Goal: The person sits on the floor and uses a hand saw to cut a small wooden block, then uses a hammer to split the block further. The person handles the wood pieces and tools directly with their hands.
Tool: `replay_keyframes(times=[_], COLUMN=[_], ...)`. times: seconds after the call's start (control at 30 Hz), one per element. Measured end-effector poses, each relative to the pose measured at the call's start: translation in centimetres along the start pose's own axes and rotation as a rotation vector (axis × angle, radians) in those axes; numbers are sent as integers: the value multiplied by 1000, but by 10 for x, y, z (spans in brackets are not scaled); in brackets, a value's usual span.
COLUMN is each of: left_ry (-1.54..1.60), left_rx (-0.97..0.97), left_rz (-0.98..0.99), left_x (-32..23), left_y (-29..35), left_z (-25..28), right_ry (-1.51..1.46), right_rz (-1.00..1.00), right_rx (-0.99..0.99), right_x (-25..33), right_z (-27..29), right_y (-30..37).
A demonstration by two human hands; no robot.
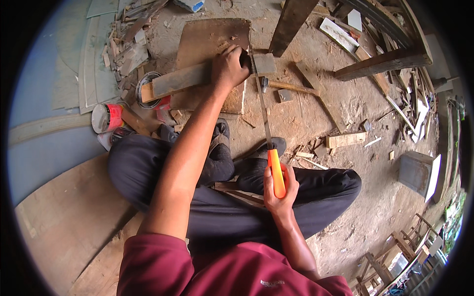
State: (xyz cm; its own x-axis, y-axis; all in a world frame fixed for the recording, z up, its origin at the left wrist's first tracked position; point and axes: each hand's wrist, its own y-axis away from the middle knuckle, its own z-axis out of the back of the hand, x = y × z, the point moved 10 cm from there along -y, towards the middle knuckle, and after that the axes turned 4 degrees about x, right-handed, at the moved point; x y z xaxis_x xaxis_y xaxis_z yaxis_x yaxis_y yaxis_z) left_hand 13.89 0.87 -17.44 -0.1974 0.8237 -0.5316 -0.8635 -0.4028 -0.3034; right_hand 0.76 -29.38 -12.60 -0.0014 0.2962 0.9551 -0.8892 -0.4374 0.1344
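My right hand (289, 190) is closed round the orange-and-yellow handle (276, 172) of a handsaw. Its narrow blade (263, 104) points away from me, and its far part lies against a wooden board (185, 79), just right of my left hand. My left hand (230, 68) grips this board from above, its fingers curled and partly hidden. A short end of the board (266, 64) shows beyond the blade. Underneath, a wide brown wooden panel (212, 37) carries the board, with sawdust on it.
A hammer (291, 88) lies right of the blade, beside a small block (284, 95). Paint cans (106, 118) stand left of my legs. Wood scraps (133, 54) are heaped at the far left. A wooden frame (291, 24) rises at the far right. A grey box (419, 172) sits rightward.
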Motion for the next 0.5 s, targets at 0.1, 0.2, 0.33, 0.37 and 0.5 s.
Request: replay_keyframes(times=[0.1, 0.2, 0.33, 0.37, 0.5], left_ry=[-16, -36, -56, -63, -76], left_rx=[28, 26, 16, 15, 2], left_rz=[29, 35, 36, 36, 20], left_x=[1, -1, -2, -2, -5], left_y=[0, -1, 1, 0, 1], left_z=[1, 1, 1, 1, 3], right_ry=[-8, -31, -27, -16, -29], right_rz=[49, 50, 37, 52, 54], right_rx=[-25, -33, -40, -43, -62], right_x=[-1, -3, -1, 1, 1], right_z=[5, 5, 2, 2, -1], right_y=[-1, -6, -9, -7, -11])
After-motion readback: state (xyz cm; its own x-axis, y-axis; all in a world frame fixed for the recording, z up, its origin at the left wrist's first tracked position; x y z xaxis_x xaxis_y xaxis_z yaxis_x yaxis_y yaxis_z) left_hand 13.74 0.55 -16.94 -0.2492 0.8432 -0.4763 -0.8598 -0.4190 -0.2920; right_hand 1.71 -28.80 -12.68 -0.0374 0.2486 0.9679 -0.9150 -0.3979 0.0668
